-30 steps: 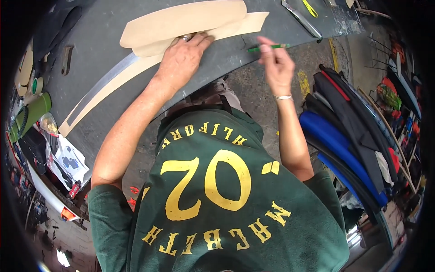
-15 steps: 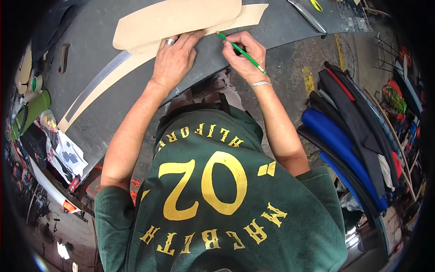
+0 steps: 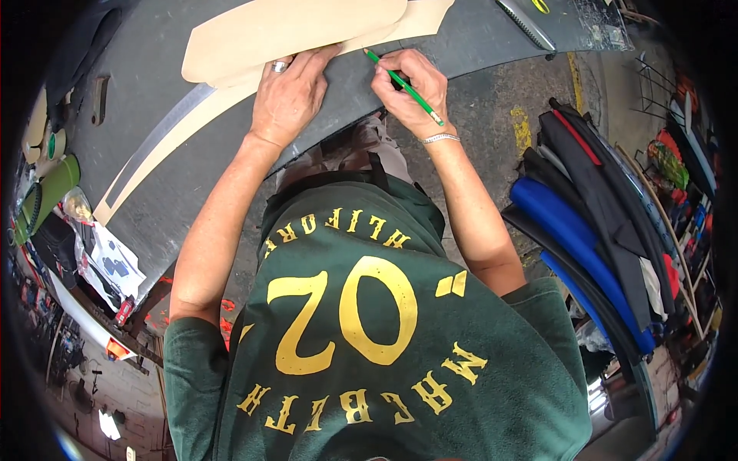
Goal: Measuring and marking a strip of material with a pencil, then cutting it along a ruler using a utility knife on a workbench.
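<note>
My left hand, with a ring on it, lies with fingers stretched out on tan pattern sheets. The upper sheet is broad with rounded ends. Under it shows another tan sheet, its slanted end sticking out to the right. My right hand grips a green pencil, its tip at the lower sheet's near edge. Whether the tip touches the sheet, I cannot tell. From beneath the sheets a curved tan strip runs down to the left, with a grey strip along its far side.
The sheets lie on a dark worktable. A utility knife rests at its upper right, a flat metal tool at the left. A green roll stands near the left edge. Blue and black material is piled at the right.
The whole view has shifted slightly, so table and sheets appear a little further left and up. Both hands keep nearly the same places, the pencil tip still near the sheet's edge.
</note>
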Demonstrator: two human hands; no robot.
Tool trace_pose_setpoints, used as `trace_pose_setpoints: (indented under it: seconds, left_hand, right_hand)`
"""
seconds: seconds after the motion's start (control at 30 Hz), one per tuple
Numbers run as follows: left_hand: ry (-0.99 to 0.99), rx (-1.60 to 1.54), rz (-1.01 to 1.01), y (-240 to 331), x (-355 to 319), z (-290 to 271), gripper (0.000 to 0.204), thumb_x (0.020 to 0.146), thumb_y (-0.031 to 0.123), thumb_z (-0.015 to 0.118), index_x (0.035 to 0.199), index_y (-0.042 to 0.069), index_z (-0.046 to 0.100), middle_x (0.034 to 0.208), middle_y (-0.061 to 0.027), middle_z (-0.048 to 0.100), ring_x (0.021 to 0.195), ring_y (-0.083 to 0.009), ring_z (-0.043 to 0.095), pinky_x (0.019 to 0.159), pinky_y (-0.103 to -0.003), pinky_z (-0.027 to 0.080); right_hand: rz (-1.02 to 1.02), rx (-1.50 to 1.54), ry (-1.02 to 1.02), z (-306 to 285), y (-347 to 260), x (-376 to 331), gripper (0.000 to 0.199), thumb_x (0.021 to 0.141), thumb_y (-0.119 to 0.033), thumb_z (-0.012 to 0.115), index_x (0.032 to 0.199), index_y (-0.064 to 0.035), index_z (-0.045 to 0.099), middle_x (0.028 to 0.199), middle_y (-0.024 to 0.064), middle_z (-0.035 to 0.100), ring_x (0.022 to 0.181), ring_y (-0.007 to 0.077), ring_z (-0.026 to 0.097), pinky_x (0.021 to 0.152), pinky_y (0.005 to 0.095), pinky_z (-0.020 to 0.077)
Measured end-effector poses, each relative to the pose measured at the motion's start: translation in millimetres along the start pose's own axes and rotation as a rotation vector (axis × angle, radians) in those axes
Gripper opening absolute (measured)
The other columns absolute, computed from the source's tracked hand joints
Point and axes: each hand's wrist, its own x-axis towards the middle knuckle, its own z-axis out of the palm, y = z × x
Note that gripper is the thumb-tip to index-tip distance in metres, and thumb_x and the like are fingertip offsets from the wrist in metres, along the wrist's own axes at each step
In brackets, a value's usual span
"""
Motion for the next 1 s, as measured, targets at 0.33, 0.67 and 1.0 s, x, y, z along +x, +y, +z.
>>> trace_pose_setpoints:
  seconds: [0.33,0.67,1.0]
  left_hand:
    - [-0.031,0.009,-0.041,4.0,-0.8,0.5,0.052,0.089,0.009,0.062,0.139,0.023,0.059,0.121,-0.0049,0.066,0.113,-0.0289,0.060,0.101,-0.044,0.045]
    - [0.000,-0.011,0.008,2.2,0.9,1.9,0.052,0.087,0.004,0.063,0.137,0.017,0.060,0.127,-0.0015,0.067,0.117,-0.0264,0.058,0.104,-0.041,0.044]
    - [-0.050,0.090,-0.032,9.6,-2.6,0.1,0.044,0.097,0.023,0.064,0.141,0.026,0.061,0.133,0.0006,0.065,0.121,-0.0246,0.058,0.106,-0.046,0.039]
  right_hand:
    - [0.027,-0.002,-0.026,-3.2,0.3,-0.8,0.017,0.073,0.003,0.074,0.084,-0.0042,0.064,0.081,0.0083,0.069,0.076,0.0292,0.068,0.069,0.0373,0.0560]
    - [0.001,-0.051,-0.046,-5.3,2.0,-1.9,0.015,0.076,0.002,0.075,0.084,-0.0033,0.063,0.086,0.0095,0.072,0.077,0.0227,0.072,0.069,0.0319,0.0576]
    - [0.014,-0.057,-0.045,-7.2,1.5,-4.1,0.015,0.077,0.001,0.075,0.085,-0.0041,0.064,0.085,0.0090,0.072,0.075,0.0227,0.071,0.068,0.0321,0.0573]
